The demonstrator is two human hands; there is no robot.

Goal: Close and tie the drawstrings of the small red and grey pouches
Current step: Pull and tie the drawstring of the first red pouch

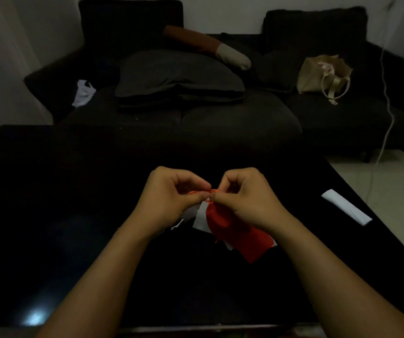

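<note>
two bare hands work over the middle of a black glossy table (49, 215), both forearms reaching in from the near edge. one red pouch (223, 220) is clearly in view, lifted a little above the tabletop with its gathered mouth up between the hands and its body hanging down toward the right forearm. pale grey-white fabric (202, 219) shows beside and beneath it, in a few pieces; how many pouches that makes cannot be told in the dim light. one thin orange-red drawstring (202, 191) runs across between the fingertips.

the left hand (171, 193) is curled, thumb and forefinger pinched on the drawstring just left of the pouch mouth. the right hand (247, 198) is curled the same way, its thumb and forefinger pinched on the string at the mouth, knuckles raised. the two pinches nearly touch.

one white folded strip (346, 207) lies well apart near the right edge of the table. beyond the far edge stands one dark sofa (220, 118) carrying a grey pillow (179, 74), one cream tote bag (323, 74) and one white plastic bag (84, 92).
</note>
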